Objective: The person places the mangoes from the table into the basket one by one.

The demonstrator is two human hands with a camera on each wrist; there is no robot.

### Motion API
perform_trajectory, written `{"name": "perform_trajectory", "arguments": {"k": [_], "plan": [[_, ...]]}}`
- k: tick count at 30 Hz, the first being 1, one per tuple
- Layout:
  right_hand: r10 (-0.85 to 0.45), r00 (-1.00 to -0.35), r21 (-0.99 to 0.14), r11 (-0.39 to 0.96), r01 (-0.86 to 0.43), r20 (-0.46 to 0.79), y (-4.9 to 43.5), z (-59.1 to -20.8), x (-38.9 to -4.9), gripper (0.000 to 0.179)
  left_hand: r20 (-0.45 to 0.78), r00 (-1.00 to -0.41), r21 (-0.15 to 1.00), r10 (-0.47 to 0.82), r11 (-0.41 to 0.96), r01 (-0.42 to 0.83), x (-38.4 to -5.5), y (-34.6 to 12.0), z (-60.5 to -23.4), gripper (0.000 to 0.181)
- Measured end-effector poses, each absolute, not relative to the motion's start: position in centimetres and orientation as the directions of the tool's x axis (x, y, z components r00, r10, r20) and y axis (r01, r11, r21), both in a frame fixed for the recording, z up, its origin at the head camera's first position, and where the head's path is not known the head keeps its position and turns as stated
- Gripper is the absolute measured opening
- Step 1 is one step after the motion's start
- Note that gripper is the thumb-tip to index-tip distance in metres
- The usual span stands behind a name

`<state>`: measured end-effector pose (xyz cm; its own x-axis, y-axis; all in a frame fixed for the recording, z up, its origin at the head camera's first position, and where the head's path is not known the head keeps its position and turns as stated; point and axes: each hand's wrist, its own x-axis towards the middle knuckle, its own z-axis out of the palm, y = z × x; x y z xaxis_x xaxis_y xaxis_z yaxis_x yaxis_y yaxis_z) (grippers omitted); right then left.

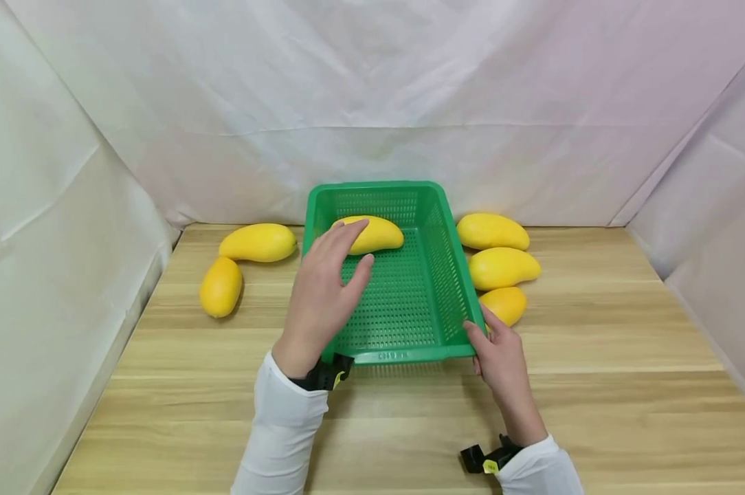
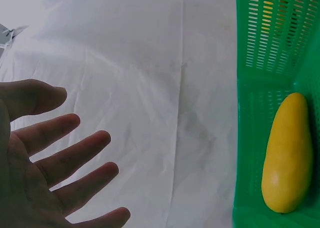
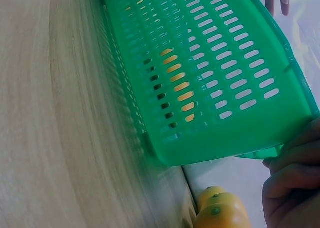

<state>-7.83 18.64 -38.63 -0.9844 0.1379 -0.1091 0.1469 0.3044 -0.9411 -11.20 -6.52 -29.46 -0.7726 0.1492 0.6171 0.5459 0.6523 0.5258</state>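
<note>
Before me was a pale wooden table [image 1: 620, 323], bearing a green basket [image 1: 387, 356] and five yellow fruits [image 1: 502, 268].
The tabletop's brown grain ran from side to side. The green basket stood around the middle, toward the far edge. To my left, one fruit [image 1: 258, 243] lay crosswise near that edge, and a second fruit [image 1: 220, 287] lay lengthwise just in front of it. To my right, three more fruits [image 1: 494, 232] lay in a column close beside the basket's wall, the nearest partly hidden.

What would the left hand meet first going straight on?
Likely the mango in the basket: the left hand overlaps it in the head view. Depth is unclear; the hand might pass above.
</note>
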Motion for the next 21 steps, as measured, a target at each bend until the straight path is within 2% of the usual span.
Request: {"name": "perform_trajectory", "arguments": {"k": [5,13,21], "plan": [[0.142,-0.984,-0.938,0.315,0.144,-0.104,18.4,-38.7,-7.7,0.045,0.645,-0.750,0.511,0.144,0.648,0.564,-10.7,-7.1,-28.9,0.040],[0.160,-0.984,-0.944,0.305,0.129,-0.083,19.1,-39.1,-8.0,0.044,0.632,-0.773,0.576,0.056,0.632,0.518,-9.3,-9.2,-27.0,0.041],[0.156,-0.984,-0.944,0.303,0.134,-0.090,19.2,-38.9,-7.8,0.044,0.586,-0.809,0.626,-0.046,0.659,0.417,-9.5,-11.7,-27.2,0.042]]}}
